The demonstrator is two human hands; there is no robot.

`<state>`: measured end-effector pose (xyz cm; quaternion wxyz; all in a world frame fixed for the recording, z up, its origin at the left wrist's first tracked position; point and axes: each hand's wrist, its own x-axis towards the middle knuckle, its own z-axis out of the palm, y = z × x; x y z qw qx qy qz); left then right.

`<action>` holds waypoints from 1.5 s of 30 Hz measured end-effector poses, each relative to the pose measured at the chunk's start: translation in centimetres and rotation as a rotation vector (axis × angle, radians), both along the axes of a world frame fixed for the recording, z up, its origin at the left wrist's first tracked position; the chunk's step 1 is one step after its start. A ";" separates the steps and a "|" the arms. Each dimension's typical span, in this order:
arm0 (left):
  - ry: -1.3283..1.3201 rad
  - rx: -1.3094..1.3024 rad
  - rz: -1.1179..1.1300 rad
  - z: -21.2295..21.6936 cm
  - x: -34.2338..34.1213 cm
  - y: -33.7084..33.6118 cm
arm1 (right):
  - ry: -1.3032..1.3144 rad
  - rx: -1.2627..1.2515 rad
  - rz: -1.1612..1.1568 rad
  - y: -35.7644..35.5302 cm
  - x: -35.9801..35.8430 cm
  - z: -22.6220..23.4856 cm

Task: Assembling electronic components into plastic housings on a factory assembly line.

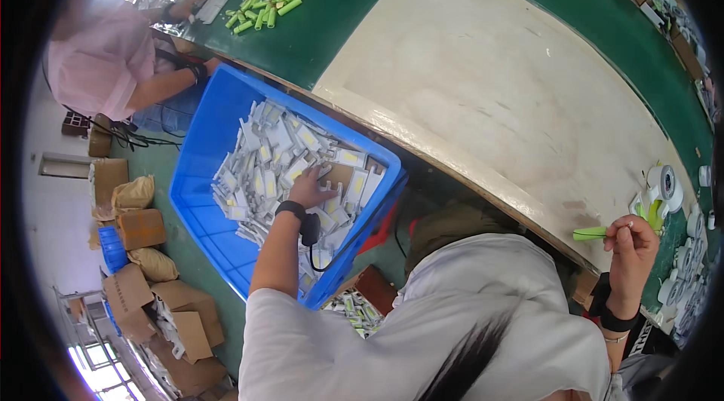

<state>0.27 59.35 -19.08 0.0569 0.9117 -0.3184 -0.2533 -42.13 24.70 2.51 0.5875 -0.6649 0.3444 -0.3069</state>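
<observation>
A: Largest first. Green workbench (362,16) carries a pale board (483,92). Below its near edge stands a blue crate (204,137), filled with flat grey-white parts with yellow panels (264,167).

B: Hands?

A: Left hand (309,188) reaches down into the crate, fingers spread flat on the heap, near a brown card piece (339,173). Palm faces down; whether it pinches a part, cannot tell. Right hand (632,239) is raised at the bench edge, fingers closed on a green cylinder (590,234).

B: Axis?

A: Cylinder lies roughly level, free end pointing left of the grip, toward the board. The parts lie directly under the left hand, well apart from the right.

B: Obscured?

A: Crate's near corner is hidden behind the person's pale sleeve (302,341). The white items at the right rim (664,182) are bent and cut off.
</observation>
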 end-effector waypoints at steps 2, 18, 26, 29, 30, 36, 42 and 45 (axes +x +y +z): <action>-0.033 0.040 0.055 -0.9 0.4 0.0 | 0.008 -0.017 0.054 0.9 0.9 0.4; -0.369 -0.299 0.339 2.0 1.8 3.4 | 0.007 0.005 0.042 0.8 1.7 0.3; 0.036 -0.982 0.155 21.7 -6.1 -9.8 | 0.091 -0.053 -0.029 -2.8 -0.2 0.5; 0.357 -0.809 -0.346 24.0 -12.6 -17.2 | 0.191 -0.024 0.083 -5.9 -0.5 0.6; 0.403 -0.753 -0.410 23.7 -15.3 -20.4 | 0.202 0.002 0.136 -6.6 -0.4 0.3; 0.104 -0.603 -0.679 22.6 -22.8 -30.6 | 0.306 -0.626 -0.344 -4.9 -1.1 0.5; 0.011 -0.679 -0.591 20.7 -21.7 -29.2 | 0.278 -0.670 0.003 -1.7 -1.6 0.2; 0.085 -0.761 -0.636 19.8 -21.3 -26.8 | 0.273 -0.694 0.128 -1.0 0.6 -0.2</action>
